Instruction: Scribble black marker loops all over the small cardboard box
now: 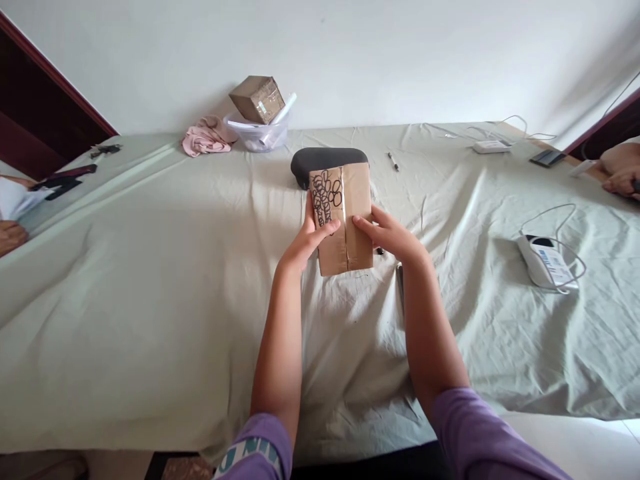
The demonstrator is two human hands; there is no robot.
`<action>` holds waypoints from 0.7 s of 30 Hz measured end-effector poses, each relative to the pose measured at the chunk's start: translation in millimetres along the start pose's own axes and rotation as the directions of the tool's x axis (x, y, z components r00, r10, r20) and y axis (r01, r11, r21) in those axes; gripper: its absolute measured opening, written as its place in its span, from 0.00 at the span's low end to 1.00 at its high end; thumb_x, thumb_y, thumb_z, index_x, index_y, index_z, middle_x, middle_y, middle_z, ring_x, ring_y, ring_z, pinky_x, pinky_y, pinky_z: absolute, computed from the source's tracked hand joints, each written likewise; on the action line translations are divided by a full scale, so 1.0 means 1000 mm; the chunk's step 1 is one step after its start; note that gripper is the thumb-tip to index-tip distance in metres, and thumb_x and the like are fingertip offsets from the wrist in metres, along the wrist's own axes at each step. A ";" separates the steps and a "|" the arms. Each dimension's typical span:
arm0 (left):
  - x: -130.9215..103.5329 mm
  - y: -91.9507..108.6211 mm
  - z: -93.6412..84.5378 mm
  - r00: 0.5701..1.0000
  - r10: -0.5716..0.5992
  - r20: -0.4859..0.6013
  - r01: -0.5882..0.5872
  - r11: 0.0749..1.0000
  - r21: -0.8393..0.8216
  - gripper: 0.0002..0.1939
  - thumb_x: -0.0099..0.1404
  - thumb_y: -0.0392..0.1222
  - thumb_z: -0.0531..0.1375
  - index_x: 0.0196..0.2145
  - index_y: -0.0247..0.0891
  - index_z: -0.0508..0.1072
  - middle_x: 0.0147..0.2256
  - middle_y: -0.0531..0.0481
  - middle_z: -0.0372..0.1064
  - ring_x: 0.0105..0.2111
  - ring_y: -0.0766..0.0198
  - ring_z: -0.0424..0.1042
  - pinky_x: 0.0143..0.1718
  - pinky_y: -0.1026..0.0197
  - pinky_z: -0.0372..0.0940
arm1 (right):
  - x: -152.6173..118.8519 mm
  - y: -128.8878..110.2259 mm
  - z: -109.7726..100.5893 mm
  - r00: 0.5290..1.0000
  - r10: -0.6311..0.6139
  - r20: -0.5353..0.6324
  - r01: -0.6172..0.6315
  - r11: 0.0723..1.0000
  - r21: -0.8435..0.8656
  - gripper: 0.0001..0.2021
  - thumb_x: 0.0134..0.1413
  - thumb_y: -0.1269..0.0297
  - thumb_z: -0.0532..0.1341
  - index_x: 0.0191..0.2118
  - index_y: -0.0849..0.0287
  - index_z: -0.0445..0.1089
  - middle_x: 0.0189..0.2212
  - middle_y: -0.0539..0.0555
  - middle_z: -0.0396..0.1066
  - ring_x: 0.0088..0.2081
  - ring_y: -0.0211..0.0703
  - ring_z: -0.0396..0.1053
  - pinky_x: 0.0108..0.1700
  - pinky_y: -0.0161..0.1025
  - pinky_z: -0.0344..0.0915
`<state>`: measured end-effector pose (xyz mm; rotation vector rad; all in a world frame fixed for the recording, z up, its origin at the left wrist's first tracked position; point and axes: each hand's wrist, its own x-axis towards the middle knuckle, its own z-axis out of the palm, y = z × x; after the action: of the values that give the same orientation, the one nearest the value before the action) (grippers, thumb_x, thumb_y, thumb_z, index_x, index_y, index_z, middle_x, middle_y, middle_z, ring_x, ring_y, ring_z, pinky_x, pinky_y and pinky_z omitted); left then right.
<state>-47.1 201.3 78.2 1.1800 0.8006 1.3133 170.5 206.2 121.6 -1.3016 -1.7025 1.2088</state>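
Note:
A small brown cardboard box (359, 200) is held up over the cloth, its taped seam running lengthwise. Black looping scribbles cover the upper left of its face. My left hand (305, 241) grips the left side, thumb on the front. On the right side my right hand (393, 233) holds it the same way, thumb pressed near the seam. The fingers behind the box are hidden. Just beyond it lies a dark rounded case (320, 157), partly covered by the box. A dark flat object (400, 287) shows partly beside my right forearm.
A pale green cloth (150, 280) covers the table. At the back stand a pink cloth (207, 137) and a plastic tub (260, 137) bearing another cardboard box (257, 99). Rightward lie a pen (393, 161), a corded white device (547, 263) and a phone (547, 157). Other people's hands show at both edges.

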 end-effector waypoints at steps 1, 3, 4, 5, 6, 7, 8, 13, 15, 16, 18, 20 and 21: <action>0.001 -0.003 -0.002 1.000 0.002 0.017 -0.002 1.000 -0.019 0.61 0.62 0.60 0.75 0.81 0.62 0.45 0.81 0.53 0.48 0.81 0.45 0.48 0.81 0.41 0.46 | 0.001 0.002 -0.002 1.000 0.028 -0.002 -0.029 1.000 -0.008 0.27 0.68 0.41 0.65 0.65 0.48 0.75 0.53 0.61 0.81 0.53 0.63 0.79 0.46 0.57 0.85; 0.003 -0.009 -0.007 0.999 -0.004 0.035 0.005 1.000 -0.018 0.55 0.64 0.63 0.72 0.80 0.62 0.50 0.81 0.56 0.49 0.81 0.46 0.50 0.80 0.41 0.49 | 0.003 0.007 -0.006 0.999 0.048 -0.017 -0.048 0.999 -0.006 0.30 0.67 0.40 0.65 0.68 0.48 0.73 0.50 0.61 0.80 0.52 0.63 0.79 0.40 0.53 0.86; 0.003 -0.013 -0.010 0.999 -0.013 0.037 0.014 1.000 -0.023 0.53 0.65 0.64 0.71 0.80 0.62 0.53 0.80 0.56 0.51 0.80 0.45 0.51 0.80 0.41 0.51 | 0.004 0.009 -0.007 0.998 0.049 -0.029 -0.048 0.999 0.009 0.33 0.67 0.40 0.66 0.71 0.47 0.71 0.50 0.61 0.80 0.52 0.62 0.79 0.38 0.52 0.86; 0.003 -0.017 -0.013 0.999 -0.027 0.036 0.028 0.999 -0.022 0.52 0.65 0.65 0.71 0.79 0.61 0.55 0.80 0.55 0.52 0.80 0.44 0.53 0.80 0.40 0.52 | 0.005 0.011 -0.008 0.998 0.052 -0.040 -0.051 0.998 0.029 0.36 0.66 0.39 0.67 0.74 0.45 0.67 0.49 0.60 0.80 0.51 0.61 0.80 0.37 0.51 0.86; 0.003 -0.021 -0.016 0.998 -0.045 0.034 0.046 0.999 -0.016 0.51 0.65 0.65 0.71 0.79 0.60 0.56 0.80 0.55 0.53 0.80 0.44 0.53 0.79 0.39 0.52 | 0.006 0.013 -0.009 0.997 0.060 -0.052 -0.057 0.997 0.050 0.39 0.65 0.39 0.68 0.77 0.44 0.64 0.49 0.59 0.80 0.50 0.60 0.80 0.36 0.51 0.86; 0.003 -0.027 -0.019 0.998 -0.063 0.028 0.063 0.998 -0.011 0.51 0.64 0.65 0.71 0.79 0.60 0.57 0.79 0.55 0.54 0.79 0.43 0.54 0.79 0.39 0.52 | 0.008 0.014 -0.010 0.996 0.069 -0.061 -0.065 0.995 0.070 0.42 0.64 0.38 0.68 0.79 0.43 0.61 0.50 0.58 0.80 0.48 0.58 0.80 0.36 0.50 0.86; 0.003 -0.033 -0.022 0.997 -0.080 0.022 0.080 0.997 -0.011 0.51 0.63 0.65 0.72 0.78 0.59 0.58 0.79 0.54 0.56 0.79 0.43 0.54 0.79 0.39 0.52 | 0.009 0.016 -0.011 0.995 0.078 -0.066 -0.072 0.994 0.088 0.44 0.63 0.38 0.69 0.80 0.42 0.59 0.51 0.58 0.80 0.46 0.57 0.81 0.35 0.50 0.87; 0.000 -0.060 -0.038 0.980 -0.196 0.023 0.197 0.979 -0.053 0.50 0.62 0.68 0.70 0.77 0.56 0.62 0.77 0.51 0.60 0.78 0.41 0.56 0.77 0.39 0.59 | 0.011 0.020 -0.014 0.993 0.099 -0.067 -0.091 0.988 0.123 0.46 0.63 0.40 0.69 0.81 0.43 0.56 0.53 0.57 0.80 0.42 0.52 0.81 0.34 0.46 0.85; -0.001 -0.062 -0.042 0.976 -0.212 0.042 0.214 0.976 -0.047 0.52 0.61 0.66 0.71 0.77 0.56 0.61 0.77 0.49 0.60 0.78 0.39 0.55 0.76 0.38 0.60 | 0.014 0.024 -0.016 0.993 0.096 -0.070 -0.087 0.988 0.126 0.42 0.64 0.39 0.67 0.79 0.44 0.60 0.52 0.57 0.80 0.42 0.50 0.81 0.35 0.43 0.83; -0.002 -0.061 -0.043 0.975 -0.212 0.062 0.214 0.976 -0.044 0.53 0.60 0.65 0.72 0.77 0.56 0.61 0.77 0.48 0.60 0.78 0.38 0.55 0.76 0.37 0.60 | 0.017 0.028 -0.017 0.992 0.095 -0.078 -0.085 0.988 0.129 0.40 0.65 0.37 0.66 0.77 0.45 0.63 0.51 0.57 0.80 0.41 0.48 0.80 0.36 0.42 0.82; -0.003 -0.056 -0.044 0.972 -0.200 0.121 0.206 0.978 -0.039 0.55 0.58 0.63 0.73 0.78 0.56 0.60 0.77 0.46 0.60 0.78 0.36 0.55 0.76 0.36 0.58 | 0.025 0.041 -0.017 0.988 0.092 -0.123 -0.079 0.991 0.106 0.36 0.67 0.35 0.61 0.72 0.48 0.70 0.48 0.57 0.80 0.40 0.47 0.80 0.40 0.43 0.80; -0.004 -0.052 -0.045 0.964 -0.192 0.185 0.199 0.980 -0.019 0.58 0.55 0.61 0.74 0.79 0.56 0.58 0.76 0.45 0.61 0.78 0.35 0.55 0.77 0.36 0.55 | 0.036 0.057 -0.016 0.972 0.081 -0.221 -0.080 0.997 0.011 0.33 0.68 0.36 0.59 0.66 0.53 0.75 0.45 0.58 0.80 0.42 0.50 0.79 0.47 0.47 0.78; -0.004 -0.051 -0.045 0.959 -0.191 0.210 0.196 0.981 -0.004 0.60 0.54 0.59 0.75 0.79 0.57 0.56 0.76 0.45 0.61 0.78 0.35 0.55 0.77 0.36 0.54 | 0.041 0.067 -0.015 0.959 0.072 -0.273 -0.093 0.994 -0.063 0.31 0.67 0.39 0.60 0.64 0.55 0.75 0.44 0.59 0.80 0.44 0.53 0.79 0.51 0.50 0.77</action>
<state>-75.6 212.6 17.4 1.1667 0.7245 1.0178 194.9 254.0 63.2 -1.5214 -1.5214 0.9684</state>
